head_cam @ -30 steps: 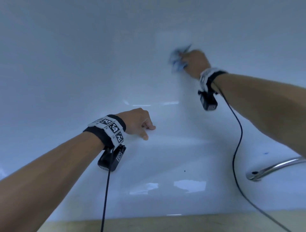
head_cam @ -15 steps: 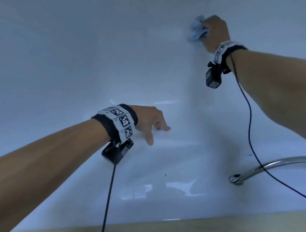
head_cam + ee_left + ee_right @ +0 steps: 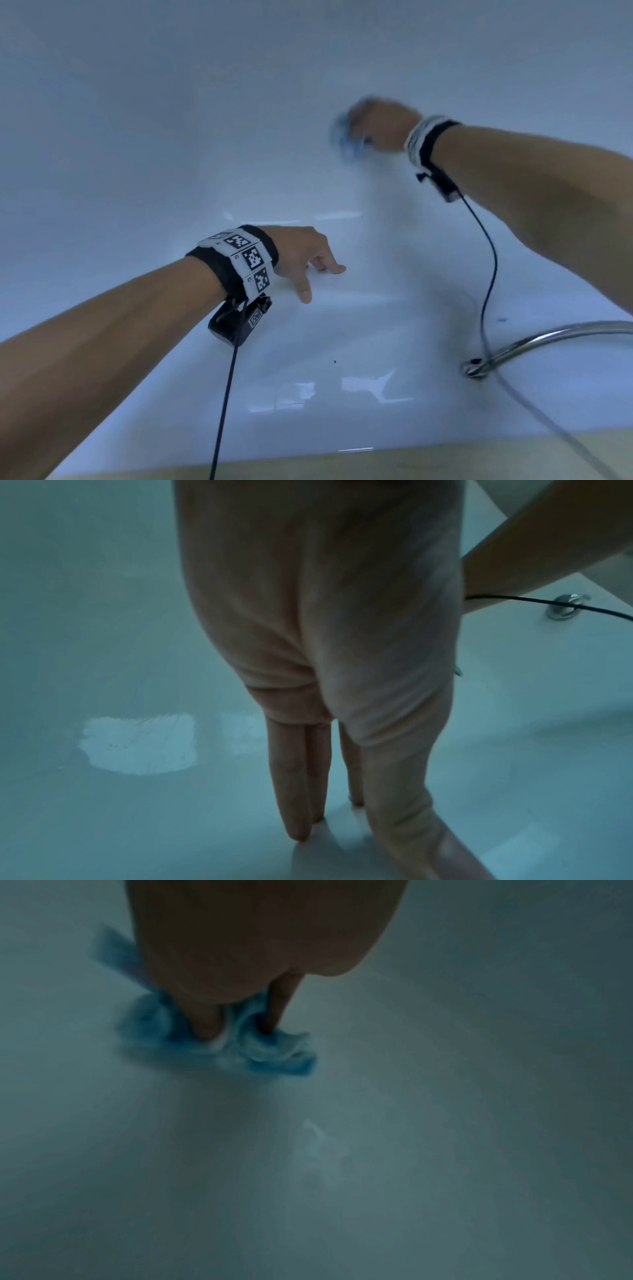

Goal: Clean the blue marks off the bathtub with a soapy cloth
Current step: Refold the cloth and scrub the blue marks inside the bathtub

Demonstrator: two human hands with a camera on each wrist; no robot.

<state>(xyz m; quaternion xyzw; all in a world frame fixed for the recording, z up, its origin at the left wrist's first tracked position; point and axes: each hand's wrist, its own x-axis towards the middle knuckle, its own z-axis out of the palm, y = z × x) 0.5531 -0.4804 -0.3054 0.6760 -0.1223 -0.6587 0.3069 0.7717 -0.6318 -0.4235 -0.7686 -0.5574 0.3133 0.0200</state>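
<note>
My right hand grips a crumpled blue cloth and presses it against the far wall of the white bathtub; both are blurred by motion. In the right wrist view the fingers dig into the cloth on the tub surface. My left hand rests on the tub's inner slope with straight fingers, holding nothing; its fingertips touch the surface. A small blue mark shows on the tub at the right, above the hose.
A chrome shower hose curves in from the right along the tub, ending at a fitting. Black wrist cables hang from both arms. The tub's near rim runs along the bottom edge. A chrome drain fitting shows at the right.
My right hand has swept the cloth down and to the left along the far wall after going up. The left hand stays pressed on the tub in about the same place.
</note>
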